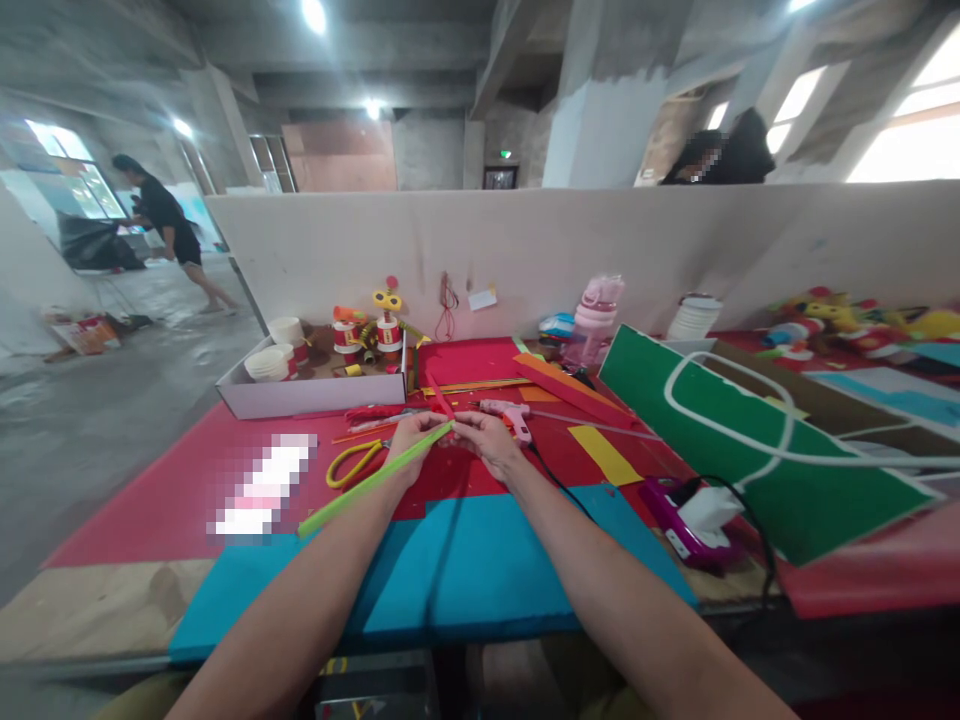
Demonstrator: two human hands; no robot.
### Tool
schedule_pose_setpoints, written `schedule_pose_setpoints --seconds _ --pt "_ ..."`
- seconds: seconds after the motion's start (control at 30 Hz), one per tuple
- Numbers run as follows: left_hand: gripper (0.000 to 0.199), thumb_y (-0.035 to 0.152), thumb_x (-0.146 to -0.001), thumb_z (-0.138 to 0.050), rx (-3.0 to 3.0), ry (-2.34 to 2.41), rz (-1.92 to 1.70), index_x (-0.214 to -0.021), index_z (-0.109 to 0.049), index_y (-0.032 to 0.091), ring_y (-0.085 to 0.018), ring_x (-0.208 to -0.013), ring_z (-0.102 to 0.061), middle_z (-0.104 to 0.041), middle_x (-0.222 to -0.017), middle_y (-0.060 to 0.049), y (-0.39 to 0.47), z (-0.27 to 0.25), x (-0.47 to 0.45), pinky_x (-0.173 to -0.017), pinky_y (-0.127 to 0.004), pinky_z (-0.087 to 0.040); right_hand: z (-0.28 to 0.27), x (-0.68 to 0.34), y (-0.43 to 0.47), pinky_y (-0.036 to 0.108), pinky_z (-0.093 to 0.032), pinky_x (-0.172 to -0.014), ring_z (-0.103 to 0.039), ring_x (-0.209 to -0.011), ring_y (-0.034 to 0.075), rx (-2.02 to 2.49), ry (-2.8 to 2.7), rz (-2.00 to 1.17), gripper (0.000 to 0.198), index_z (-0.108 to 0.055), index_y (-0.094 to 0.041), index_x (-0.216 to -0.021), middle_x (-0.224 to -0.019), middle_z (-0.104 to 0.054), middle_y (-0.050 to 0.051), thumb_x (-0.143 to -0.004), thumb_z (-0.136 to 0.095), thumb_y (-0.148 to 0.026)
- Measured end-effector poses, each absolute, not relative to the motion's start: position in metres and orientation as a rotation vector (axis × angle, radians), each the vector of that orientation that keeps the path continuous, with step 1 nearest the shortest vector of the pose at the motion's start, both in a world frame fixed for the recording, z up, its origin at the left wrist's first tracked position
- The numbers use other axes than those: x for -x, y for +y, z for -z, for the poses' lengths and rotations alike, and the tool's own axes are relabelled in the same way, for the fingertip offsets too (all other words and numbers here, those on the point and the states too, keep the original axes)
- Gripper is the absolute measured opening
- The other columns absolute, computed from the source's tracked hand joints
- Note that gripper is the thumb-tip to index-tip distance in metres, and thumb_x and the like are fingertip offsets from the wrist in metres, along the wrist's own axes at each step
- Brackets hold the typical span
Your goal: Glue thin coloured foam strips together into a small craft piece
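My left hand and my right hand meet over the middle of the table, fingertips pinched close together. Between them is the end of a lime-green strip, which slants down over my left forearm. A red strip rises away from the same fingertips, and the two strips seem to meet there in a corner. The exact join is hidden by my fingers. Yellow-handled scissors lie just left of my left hand. A pink glue gun rests right beside my right hand, its black cord running toward me.
A blue sheet covers the near edge. At back left stands a white tray with cups and small figures. Orange and yellow strips lie right, near a purple power strip and green board. A person stands far left.
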State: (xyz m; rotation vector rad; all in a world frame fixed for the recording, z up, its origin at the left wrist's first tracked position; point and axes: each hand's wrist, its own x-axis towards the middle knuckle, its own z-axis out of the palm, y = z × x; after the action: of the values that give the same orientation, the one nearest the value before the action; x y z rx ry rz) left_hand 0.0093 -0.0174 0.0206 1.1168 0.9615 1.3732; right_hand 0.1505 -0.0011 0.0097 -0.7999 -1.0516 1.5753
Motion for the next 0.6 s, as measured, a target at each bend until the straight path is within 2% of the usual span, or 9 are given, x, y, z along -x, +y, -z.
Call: schedule_pose_setpoints --seconds 0.17,0.23,0.37,0.47,0.6 --pt "0.039 0.025 -0.055 -0.081 -1.206 0.913 -1.320 -0.089 -0.064 0.016 -0.012 -0.065 -0.060 -0.067 -0.080 -0.003 -0.024 -0.025 -0.011 -0.058 -0.023 -0.045 -0.008 -0.152 0.003 0.028 -0.056 -0.075 -0.063 -0.065 0.011 0.775 -0.953 -1.595 0.030 -0.068 -0.016 -0.078 -0.068 -0.068 -0.001 -0.055 -0.084 -0.027" --pt "0.037 0.028 -0.058 -0.080 -1.237 0.937 -1.285 -0.088 -0.062 0.017 -0.013 -0.067 -0.060 -0.066 -0.078 -0.002 -0.026 -0.026 -0.012 -0.058 -0.022 -0.045 -0.008 -0.152 0.003 0.028 -0.056 -0.075 -0.064 -0.066 0.012 0.772 -0.930 -1.590 0.029 -0.068 -0.017 -0.077 -0.069 -0.068 -0.001 -0.056 -0.084 -0.027" --pt "0.028 0.037 -0.065 -0.075 -1.236 1.017 -1.385 -0.076 -0.061 0.016 -0.011 -0.057 -0.054 -0.062 -0.066 0.000 -0.024 -0.022 -0.012 -0.055 -0.022 -0.042 -0.008 -0.150 0.002 0.027 -0.056 -0.076 -0.065 -0.065 0.011 0.768 -0.958 -1.624 0.028 -0.069 -0.017 -0.079 -0.071 -0.070 0.000 -0.058 -0.084 -0.024" --pt "0.024 0.036 -0.065 -0.073 -1.257 1.089 -1.450 -0.069 -0.060 0.016 -0.010 -0.053 -0.051 -0.059 -0.058 0.001 -0.019 -0.020 -0.010 -0.054 -0.023 -0.039 -0.009 -0.150 0.001 0.028 -0.056 -0.076 -0.065 -0.064 0.011 0.757 -0.945 -1.651 0.026 -0.070 -0.016 -0.080 -0.069 -0.070 0.001 -0.059 -0.084 -0.024" --pt "0.015 0.031 -0.068 -0.070 -1.515 1.186 -1.449 -0.066 -0.064 0.017 -0.012 -0.058 -0.053 -0.063 -0.062 0.000 -0.015 -0.019 -0.006 -0.058 -0.024 -0.039 -0.008 -0.150 0.002 0.030 -0.057 -0.076 -0.065 -0.067 0.013 0.768 -0.940 -1.647 0.024 -0.070 -0.015 -0.073 -0.067 -0.070 0.002 -0.060 -0.084 -0.030"
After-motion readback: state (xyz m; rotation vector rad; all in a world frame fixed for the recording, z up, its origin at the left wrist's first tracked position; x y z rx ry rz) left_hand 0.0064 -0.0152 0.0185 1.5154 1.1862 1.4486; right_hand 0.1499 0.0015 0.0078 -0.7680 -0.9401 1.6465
